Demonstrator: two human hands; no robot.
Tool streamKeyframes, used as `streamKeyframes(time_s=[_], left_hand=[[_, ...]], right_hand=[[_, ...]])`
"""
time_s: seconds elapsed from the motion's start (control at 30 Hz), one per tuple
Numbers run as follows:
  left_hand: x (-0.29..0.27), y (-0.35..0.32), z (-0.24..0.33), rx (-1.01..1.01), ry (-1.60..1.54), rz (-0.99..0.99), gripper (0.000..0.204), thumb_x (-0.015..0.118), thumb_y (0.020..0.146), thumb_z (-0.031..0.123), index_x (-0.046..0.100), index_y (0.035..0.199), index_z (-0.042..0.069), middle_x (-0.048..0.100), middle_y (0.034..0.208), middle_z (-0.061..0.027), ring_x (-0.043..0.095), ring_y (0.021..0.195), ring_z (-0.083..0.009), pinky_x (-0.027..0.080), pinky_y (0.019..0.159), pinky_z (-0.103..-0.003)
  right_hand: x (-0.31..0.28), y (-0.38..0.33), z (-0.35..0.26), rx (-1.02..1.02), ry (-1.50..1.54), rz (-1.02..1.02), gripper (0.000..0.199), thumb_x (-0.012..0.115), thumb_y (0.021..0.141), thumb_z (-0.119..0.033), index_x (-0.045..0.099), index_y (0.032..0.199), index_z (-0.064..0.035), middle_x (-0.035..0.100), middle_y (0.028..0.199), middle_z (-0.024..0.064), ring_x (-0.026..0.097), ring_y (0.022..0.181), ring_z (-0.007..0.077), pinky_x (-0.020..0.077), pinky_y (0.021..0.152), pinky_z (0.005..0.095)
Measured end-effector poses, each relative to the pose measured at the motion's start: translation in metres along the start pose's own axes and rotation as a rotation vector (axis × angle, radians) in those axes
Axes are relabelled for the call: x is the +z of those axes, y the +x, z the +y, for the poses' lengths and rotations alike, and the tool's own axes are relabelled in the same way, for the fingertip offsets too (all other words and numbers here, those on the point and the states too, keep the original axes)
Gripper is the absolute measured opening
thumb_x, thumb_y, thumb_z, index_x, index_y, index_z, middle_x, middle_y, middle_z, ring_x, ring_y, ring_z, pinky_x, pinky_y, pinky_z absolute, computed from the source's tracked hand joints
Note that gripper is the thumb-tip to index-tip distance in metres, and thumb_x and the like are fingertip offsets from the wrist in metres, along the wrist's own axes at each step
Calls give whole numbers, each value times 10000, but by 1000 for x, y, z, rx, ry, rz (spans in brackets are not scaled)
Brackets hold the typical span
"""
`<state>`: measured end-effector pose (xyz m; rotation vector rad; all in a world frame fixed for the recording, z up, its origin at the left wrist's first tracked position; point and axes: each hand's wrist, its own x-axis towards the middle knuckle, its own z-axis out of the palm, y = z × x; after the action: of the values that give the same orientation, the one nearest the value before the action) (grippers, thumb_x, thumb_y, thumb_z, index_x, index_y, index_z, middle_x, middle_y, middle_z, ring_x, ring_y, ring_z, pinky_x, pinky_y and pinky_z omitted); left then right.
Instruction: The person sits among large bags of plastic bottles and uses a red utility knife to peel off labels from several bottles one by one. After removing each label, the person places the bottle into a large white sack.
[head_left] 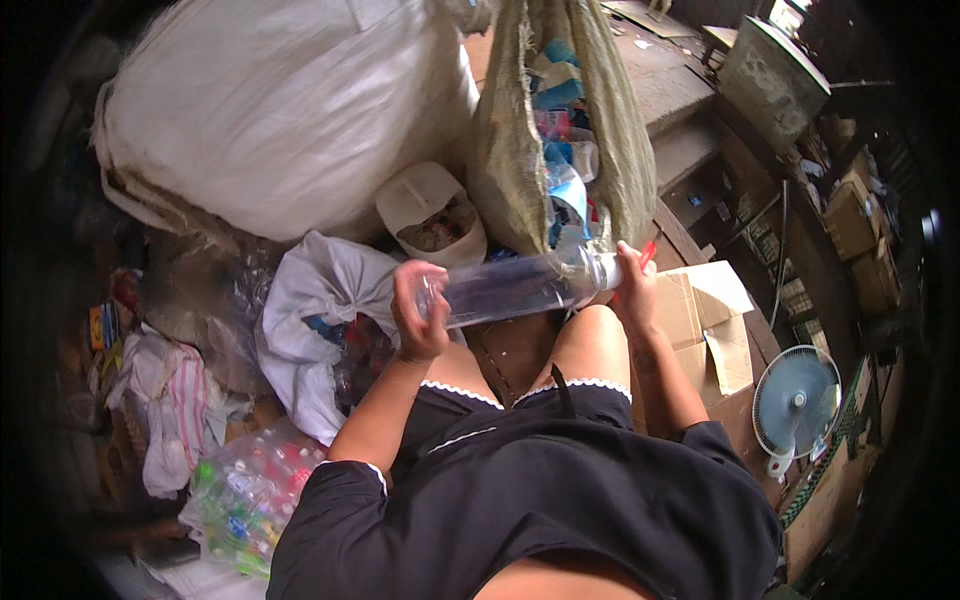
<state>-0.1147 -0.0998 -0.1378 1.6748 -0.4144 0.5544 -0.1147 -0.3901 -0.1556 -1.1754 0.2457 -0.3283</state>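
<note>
A large clear plastic bottle (510, 288) lies sideways above my knees, held between both hands. The fingers of my left hand (420, 310) curl around its base end. At the other end, my right hand (637, 285) is closed by the white neck (605, 270). A slim red object (648, 252) sticks out of the right hand; its kind is mostly hidden by the fingers. Just beyond the neck stands a tall greenish woven sack (625, 150), its front gaping over blue, white and clear plastic pieces (565, 150).
A huge white sack (290, 110) bulks at the far left, beside a cut white container (432, 215). Nearer lie a smaller white sack (320, 290) and a clear bag of colourful caps (250, 500). Flattened cardboard (690, 320) and a fan (797, 400) are at right.
</note>
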Motion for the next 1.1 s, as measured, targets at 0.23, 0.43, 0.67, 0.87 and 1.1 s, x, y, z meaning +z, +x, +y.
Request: streamKeyframes(time_s=[0.23,0.43,0.67,0.87,1.1], left_hand=[[-63,-38,-27,-1292,-961,-152,491,602,837,324,379,1244,164,595,958,-125,632,789,-255,530,624,-406],[-100,-22,-5,-790,-593,-20,619,636,784,197,336,1323,145,562,1042,-126,636,789,-232,540,591,-331],[-111,-28,-1,-782,-517,28,595,629,767,238,381,1301,153,536,1075,-91,616,808,-190,514,618,-312],[-109,-30,5,-769,-502,41,589,649,741,215,401,1272,154,531,1050,-81,602,819,-175,487,636,-295],[-126,-40,2,-798,-528,72,595,658,740,212,401,1273,155,541,1048,-66,604,824,-161,493,639,-279]], right_hand=[[64,-3,-41,-260,-588,-409,335,648,815,-303,570,718,8,521,560,82,464,522,122,387,507,289],[65,8,-56,335,-889,-609,369,618,861,-362,608,873,6,597,672,30,557,618,125,450,584,277],[72,9,-42,230,-487,-661,289,631,864,-273,528,1022,-55,569,796,-8,482,650,47,387,555,214],[62,5,-24,169,-481,-598,253,617,865,-293,544,1017,-105,509,706,-42,382,481,19,282,392,194],[69,12,-13,426,-394,-654,224,564,896,-315,549,970,-103,438,647,-66,367,447,25,295,398,205]])
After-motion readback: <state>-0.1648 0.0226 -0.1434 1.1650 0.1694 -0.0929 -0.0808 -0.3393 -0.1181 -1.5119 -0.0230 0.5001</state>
